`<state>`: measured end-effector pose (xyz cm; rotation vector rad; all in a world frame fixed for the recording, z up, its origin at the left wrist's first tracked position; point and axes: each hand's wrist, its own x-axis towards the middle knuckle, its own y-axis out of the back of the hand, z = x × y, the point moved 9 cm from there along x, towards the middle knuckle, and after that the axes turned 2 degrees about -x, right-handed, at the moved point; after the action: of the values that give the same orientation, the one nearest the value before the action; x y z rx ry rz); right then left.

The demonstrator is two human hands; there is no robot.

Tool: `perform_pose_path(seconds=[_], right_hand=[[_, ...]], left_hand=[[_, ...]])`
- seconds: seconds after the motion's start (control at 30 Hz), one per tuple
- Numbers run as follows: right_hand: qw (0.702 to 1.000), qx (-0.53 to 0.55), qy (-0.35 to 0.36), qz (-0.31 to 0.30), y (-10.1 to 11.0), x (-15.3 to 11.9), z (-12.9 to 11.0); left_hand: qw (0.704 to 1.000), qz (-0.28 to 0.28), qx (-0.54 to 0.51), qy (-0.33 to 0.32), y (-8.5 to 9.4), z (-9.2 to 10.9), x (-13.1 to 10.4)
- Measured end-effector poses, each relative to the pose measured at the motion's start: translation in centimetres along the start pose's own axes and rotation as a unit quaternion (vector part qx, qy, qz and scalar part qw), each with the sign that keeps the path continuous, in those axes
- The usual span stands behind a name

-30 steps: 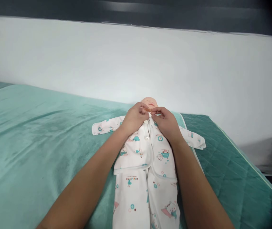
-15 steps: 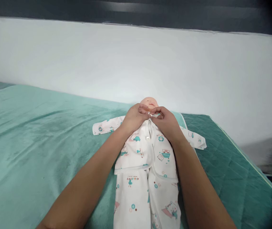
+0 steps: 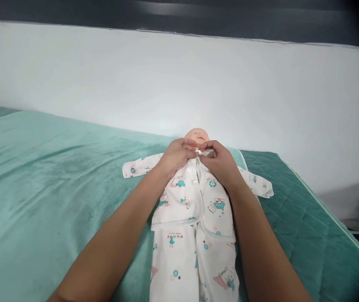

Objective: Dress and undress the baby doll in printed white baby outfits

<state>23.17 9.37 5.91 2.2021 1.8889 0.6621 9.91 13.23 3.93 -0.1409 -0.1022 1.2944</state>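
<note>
A doll [image 3: 197, 134] lies on its back, dressed in a white printed jacket [image 3: 179, 205] and matching trousers [image 3: 175, 260]. Both sleeves stretch out sideways. At the jacket's neck, just below the doll's chin, my left hand [image 3: 180, 154] pinches the collar edge from the left. My right hand [image 3: 217, 157] pinches the same collar from the right, its fingertips almost touching those of the left. Between them shows a small pale fastener [image 3: 198, 152]. Lower on the chest, another fastener [image 3: 195, 182] is visible at the front opening. Below it, the front edges part toward the hem.
A light green blanket [image 3: 56, 188] covers the bed under the doll. To the right lies a darker green quilted cover [image 3: 302, 218] with a pale edge. A white wall [image 3: 167, 79] rises behind, with a dark band [image 3: 179, 19] above it.
My left hand has shifted very slightly down and left at the collar. My right hand and the doll look nearly the same.
</note>
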Motion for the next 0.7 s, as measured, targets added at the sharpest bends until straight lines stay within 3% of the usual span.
perform_pose_path(seconds=[0.17, 0.37, 0.57, 0.7], right_hand=[[1.0, -0.001, -0.013, -0.008, -0.2, 0.0, 0.4], [1.0, 0.013, -0.009, 0.009, 0.1, 0.1, 0.5], [0.998, 0.049, -0.015, 0.034, 0.8, 0.3, 0.8], [0.998, 0.033, -0.008, 0.053, 1.8, -0.2, 0.0]], left_hand=[[0.997, 0.042, 0.057, 0.002, 0.2, 0.5, -0.3], [0.987, 0.02, 0.153, -0.045, 0.2, 1.1, -0.3], [0.93, 0.008, 0.335, -0.148, -0.4, 3.2, -1.2], [0.9, 0.014, 0.396, -0.184, -0.8, 3.9, -2.1]])
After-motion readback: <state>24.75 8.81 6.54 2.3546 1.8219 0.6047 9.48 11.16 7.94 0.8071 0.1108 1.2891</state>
